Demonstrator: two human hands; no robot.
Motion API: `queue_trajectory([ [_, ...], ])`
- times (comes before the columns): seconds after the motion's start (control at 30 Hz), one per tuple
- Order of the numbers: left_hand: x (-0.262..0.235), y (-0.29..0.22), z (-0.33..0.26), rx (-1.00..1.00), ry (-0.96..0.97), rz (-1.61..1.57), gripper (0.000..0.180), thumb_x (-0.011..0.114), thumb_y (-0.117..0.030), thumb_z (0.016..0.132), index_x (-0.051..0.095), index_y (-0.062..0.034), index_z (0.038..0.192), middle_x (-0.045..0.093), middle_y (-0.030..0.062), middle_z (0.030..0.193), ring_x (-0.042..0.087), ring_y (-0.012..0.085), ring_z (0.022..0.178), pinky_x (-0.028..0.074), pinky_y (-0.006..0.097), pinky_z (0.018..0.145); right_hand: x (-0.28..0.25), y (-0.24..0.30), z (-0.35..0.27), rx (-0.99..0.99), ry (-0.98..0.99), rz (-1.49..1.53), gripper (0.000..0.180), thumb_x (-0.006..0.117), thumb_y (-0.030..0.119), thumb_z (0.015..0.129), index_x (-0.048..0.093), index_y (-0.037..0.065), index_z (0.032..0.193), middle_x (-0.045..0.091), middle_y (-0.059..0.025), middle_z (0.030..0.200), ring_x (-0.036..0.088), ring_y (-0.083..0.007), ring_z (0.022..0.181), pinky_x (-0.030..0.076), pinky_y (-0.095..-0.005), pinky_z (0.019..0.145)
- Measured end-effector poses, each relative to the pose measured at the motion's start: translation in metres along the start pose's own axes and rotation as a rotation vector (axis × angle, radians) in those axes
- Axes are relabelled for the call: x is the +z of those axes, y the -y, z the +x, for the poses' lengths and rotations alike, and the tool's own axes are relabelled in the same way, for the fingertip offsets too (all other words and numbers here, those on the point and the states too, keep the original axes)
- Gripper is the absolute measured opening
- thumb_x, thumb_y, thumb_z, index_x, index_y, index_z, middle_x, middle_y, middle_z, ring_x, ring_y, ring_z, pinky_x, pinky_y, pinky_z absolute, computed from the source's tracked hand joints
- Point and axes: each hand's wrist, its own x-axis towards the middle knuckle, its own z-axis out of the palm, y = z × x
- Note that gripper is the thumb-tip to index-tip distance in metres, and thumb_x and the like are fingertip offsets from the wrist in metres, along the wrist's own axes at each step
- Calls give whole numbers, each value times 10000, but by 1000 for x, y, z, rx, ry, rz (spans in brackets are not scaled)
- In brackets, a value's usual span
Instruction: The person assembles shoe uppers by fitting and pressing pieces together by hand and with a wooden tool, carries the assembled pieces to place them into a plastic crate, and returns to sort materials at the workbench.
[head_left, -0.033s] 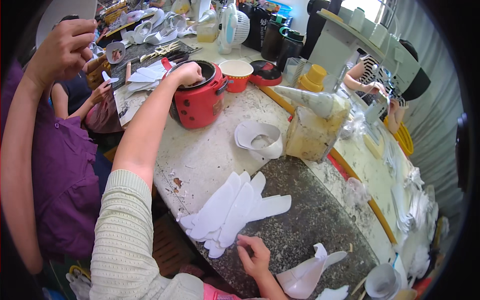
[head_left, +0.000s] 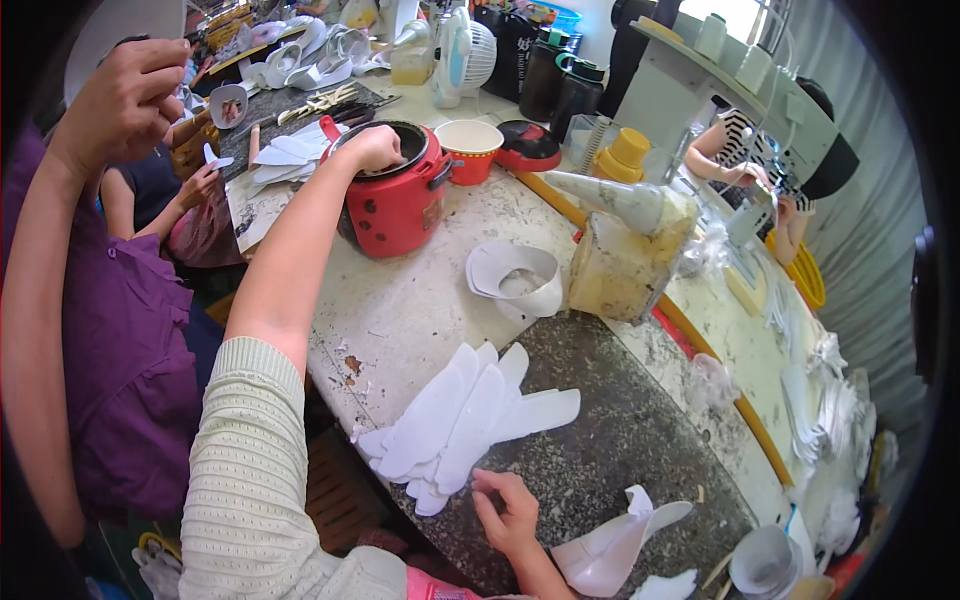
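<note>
At the back left, my left hand (head_left: 372, 149) reaches over the rim of a red cooker-like pot (head_left: 395, 222) with a dark inside. Its fingers are bent down into the opening, so their tips and anything between them are hidden. My right hand (head_left: 510, 512) hovers or rests at the near edge of the dark stone slab (head_left: 620, 420), fingers loosely apart and holding nothing. Just beyond it lies a fanned pile of white tongue-shaped pieces (head_left: 455, 415). To its right sits a folded, curved white piece (head_left: 610, 550).
A white ring-shaped piece (head_left: 515, 280) stands beside a glue-stained container (head_left: 630, 265). Behind are a red and white tub (head_left: 470, 150), a red lid (head_left: 527, 147) and a small fan (head_left: 465, 60). A person in purple (head_left: 130, 370) stands close left; another works at a machine on the right.
A white piece in a co-worker's hand at the back left has turned a little. My own hands hold their places.
</note>
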Motion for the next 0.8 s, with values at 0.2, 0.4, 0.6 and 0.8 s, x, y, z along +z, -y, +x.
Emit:
queue_trajectory([
  [0.2,3,7,2,-38,-20,267,158,696,-203,628,693,-112,758,644,144,849,612,280,832,471,360,773,-1,0,2,3,0,31,285,617,-11,705,597,32,986,603,-69,755,584,-189,700,420,-284,667],
  [0.4,-16,29,-13,-234,-589,-280,181,532,-200,787,610,-40,822,638,98,716,632,227,629,488,340,586,-1,3,2,0,-15,65,256,609,-16,711,603,28,963,600,-70,745,581,-192,694,419,-281,667],
  [0.6,2,45,-77,-608,-584,-1403,262,338,-103,870,468,61,1028,610,222,910,651,264,755,508,244,494,-2,2,-5,2,-38,44,234,605,-8,716,605,22,948,592,-84,750,564,-196,670,436,-282,631],
  [0.8,36,56,-150,-383,-1002,-1855,349,276,-63,834,416,109,1102,586,275,959,622,357,851,560,340,643,10,-5,-9,-98,-171,102,218,580,-32,760,596,6,974,573,-44,720,531,-98,655,432,-220,614],
])
